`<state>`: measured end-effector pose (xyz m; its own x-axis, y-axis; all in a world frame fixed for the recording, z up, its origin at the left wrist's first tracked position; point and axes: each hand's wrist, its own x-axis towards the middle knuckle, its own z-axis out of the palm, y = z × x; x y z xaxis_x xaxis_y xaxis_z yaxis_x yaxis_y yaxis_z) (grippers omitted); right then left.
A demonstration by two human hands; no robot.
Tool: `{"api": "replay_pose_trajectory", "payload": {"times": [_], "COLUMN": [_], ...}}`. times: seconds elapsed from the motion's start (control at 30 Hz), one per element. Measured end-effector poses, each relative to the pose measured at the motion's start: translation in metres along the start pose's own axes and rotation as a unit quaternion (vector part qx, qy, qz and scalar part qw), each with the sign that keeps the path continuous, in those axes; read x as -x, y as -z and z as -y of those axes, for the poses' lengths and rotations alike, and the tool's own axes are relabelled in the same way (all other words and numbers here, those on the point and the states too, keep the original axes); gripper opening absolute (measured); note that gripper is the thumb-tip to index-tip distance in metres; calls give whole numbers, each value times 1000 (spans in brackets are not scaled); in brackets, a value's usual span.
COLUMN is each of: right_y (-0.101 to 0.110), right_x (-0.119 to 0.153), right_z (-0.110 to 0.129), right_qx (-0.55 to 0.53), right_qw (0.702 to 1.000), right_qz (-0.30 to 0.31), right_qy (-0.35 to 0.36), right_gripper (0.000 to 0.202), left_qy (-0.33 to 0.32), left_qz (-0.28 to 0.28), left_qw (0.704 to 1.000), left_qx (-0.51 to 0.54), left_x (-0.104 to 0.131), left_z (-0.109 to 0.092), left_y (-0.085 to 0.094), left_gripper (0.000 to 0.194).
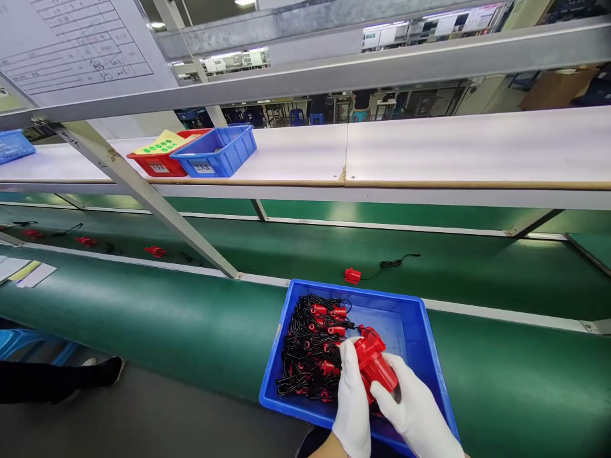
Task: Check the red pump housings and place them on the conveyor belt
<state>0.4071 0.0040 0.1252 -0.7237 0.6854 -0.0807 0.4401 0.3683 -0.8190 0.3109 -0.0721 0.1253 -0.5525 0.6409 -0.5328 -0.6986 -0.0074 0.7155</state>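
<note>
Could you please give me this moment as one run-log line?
left hand: against red plastic housing | right hand: holding same housing | below: blue bin with black cable bundles

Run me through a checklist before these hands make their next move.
1. Right grip, white-gloved, on the red plastic part with a rounded end: ok, thumb and fingers around it.
2. Left grip, white-gloved, supporting it: ok for contact; cannot tell how far its fingers wrap.
3. Held part's cord free: cannot tell, none clearly visible.
4. Visible room in the blue rectangular plastic bin: ok, bare floor behind the right grip.
5. All red parts inside the bin: not ok, a small red plastic piece with a black cord lies beyond it.
</note>
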Motion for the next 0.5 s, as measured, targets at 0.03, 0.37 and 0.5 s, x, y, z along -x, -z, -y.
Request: {"api": "replay_pose_trajectory", "payload": {"times": [0.03, 0.37, 0.5], "right_y": [1, 7, 21], "right_x": [1, 19, 17], "right_z": [0, 22, 22], "right_qx": [21, 252, 195], "right_qw": [999, 923, 938], "right_qz": [-21, -184, -160], "right_qy": [37, 227, 237], "right_gripper": [38, 58, 49], "left_qy": [-16, -30, -72], "left_qz": [-3, 200, 188], "left_qw": [1000, 971, 977], "left_qx": [4, 131, 71], "left_x": [1, 5, 3], "left_z": [0, -17, -20], "left_y": [-1, -11, -4], "left_gripper": [63, 63, 67]}}
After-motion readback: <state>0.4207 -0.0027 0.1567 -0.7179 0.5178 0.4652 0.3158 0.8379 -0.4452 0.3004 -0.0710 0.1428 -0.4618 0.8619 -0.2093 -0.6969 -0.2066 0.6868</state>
